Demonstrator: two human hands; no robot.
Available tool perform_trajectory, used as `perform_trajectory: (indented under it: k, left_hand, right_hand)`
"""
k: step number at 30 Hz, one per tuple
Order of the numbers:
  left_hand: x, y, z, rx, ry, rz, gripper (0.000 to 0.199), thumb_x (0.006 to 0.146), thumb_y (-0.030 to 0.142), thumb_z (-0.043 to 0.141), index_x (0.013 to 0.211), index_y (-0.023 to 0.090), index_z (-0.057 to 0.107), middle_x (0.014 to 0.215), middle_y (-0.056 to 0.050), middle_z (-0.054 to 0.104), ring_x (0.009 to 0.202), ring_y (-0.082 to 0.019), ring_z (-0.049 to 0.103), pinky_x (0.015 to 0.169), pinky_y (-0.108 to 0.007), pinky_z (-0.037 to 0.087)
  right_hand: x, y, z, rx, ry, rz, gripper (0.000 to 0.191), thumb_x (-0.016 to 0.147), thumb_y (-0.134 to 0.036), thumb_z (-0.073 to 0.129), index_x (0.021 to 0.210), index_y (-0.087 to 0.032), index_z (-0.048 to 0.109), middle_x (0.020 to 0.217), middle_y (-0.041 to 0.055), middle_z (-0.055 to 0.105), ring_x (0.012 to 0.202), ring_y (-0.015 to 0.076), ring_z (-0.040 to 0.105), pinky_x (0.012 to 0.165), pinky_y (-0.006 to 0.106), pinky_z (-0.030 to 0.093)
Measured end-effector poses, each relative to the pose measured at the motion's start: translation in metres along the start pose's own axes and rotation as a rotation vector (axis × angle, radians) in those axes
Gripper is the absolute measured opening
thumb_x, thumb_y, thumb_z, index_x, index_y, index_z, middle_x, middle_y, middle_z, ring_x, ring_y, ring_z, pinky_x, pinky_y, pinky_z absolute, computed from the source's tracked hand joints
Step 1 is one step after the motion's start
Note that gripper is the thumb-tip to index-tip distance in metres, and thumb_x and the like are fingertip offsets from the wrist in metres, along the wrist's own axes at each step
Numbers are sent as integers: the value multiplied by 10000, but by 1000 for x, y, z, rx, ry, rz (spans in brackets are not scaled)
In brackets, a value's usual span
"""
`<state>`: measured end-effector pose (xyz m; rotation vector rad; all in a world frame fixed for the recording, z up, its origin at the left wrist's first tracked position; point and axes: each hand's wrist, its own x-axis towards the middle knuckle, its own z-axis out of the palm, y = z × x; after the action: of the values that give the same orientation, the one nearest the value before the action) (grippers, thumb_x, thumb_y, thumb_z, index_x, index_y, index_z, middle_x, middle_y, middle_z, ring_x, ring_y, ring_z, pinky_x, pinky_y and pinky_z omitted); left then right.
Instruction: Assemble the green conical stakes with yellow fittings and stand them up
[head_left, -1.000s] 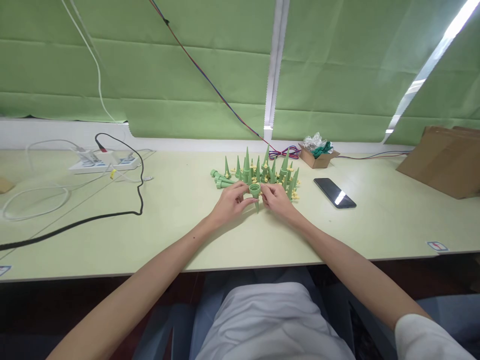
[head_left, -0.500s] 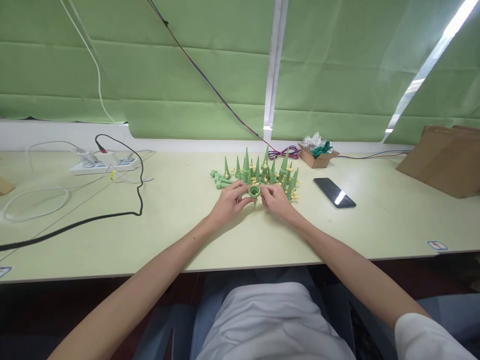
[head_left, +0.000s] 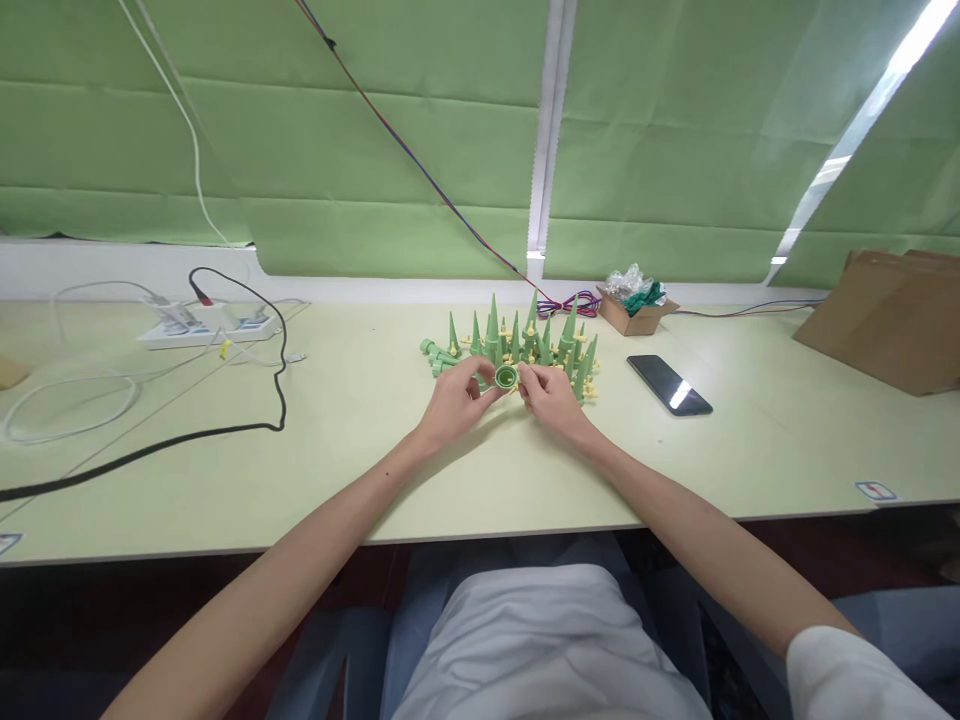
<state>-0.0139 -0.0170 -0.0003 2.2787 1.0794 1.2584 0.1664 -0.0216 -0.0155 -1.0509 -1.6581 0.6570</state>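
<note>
A green plant watering spike (head_left: 506, 377) is held between my two hands, its round hollow end tipped up toward me. My left hand (head_left: 455, 402) curls thumb and fingers around the left side of that end. On the other side, my right hand (head_left: 550, 396) pinches the spike near its rim; what exactly lies under those fingertips is hidden. Just beyond the hands stands a cluster of similar green spikes (head_left: 493, 330) with small yellow valves, points up. Several more green spikes (head_left: 433, 350) lie on their sides at the cluster's left.
A black phone (head_left: 669, 385) lies right of the spikes. Behind it sits a small cardboard box (head_left: 637, 318) holding plastic wrap and green material. Brown cardboard (head_left: 885, 325) is at far right. A power strip (head_left: 210, 330) and cables occupy the left of the table (head_left: 337, 490).
The held spike has shifted slightly up and left, and its open end has turned more toward me. My left fingers have moved a little around it.
</note>
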Motion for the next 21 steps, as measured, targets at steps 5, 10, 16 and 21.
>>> perform_trajectory:
  k: [5, 10, 16, 21]
  left_hand:
    - [2, 8, -5, -213, -143, -210, 343, 870, 509, 619, 807, 172, 631, 727, -14, 631, 492, -88, 478, 486, -249, 394]
    - [6, 8, -8, -605, -266, -445, 494, 880, 641, 547, 772, 161, 585, 678, -41, 606, 472, -106, 524, 416, -251, 372]
    - [4, 11, -10, -609, -338, -442, 448, 847, 620, 622, 821, 173, 617, 542, 12, 506, 473, -110, 494, 449, -257, 391]
    - [0, 9, -14, -487, -344, -336, 405, 860, 569, 630, 763, 180, 573, 567, 14, 535, 490, -105, 493, 510, -266, 418]
  right_hand:
    - [0, -2, -1, 25, 32, -33, 515, 963, -610, 393, 640, -214, 455, 564, -1, 459, 568, 139, 440, 543, 275, 336]
    - [-1, -6, -2, 7, 35, -45, 510, 943, -635, 422, 654, -216, 450, 589, 0, 473, 578, 137, 430, 548, 273, 338]
    - [-2, -3, -1, 17, -26, -61, 477, 953, -612, 426, 681, -220, 450, 579, -18, 444, 567, 134, 406, 548, 270, 330]
    - [-2, -1, -2, 14, -63, -59, 467, 957, -607, 425, 691, -223, 437, 554, -29, 437, 559, 134, 401, 553, 270, 322]
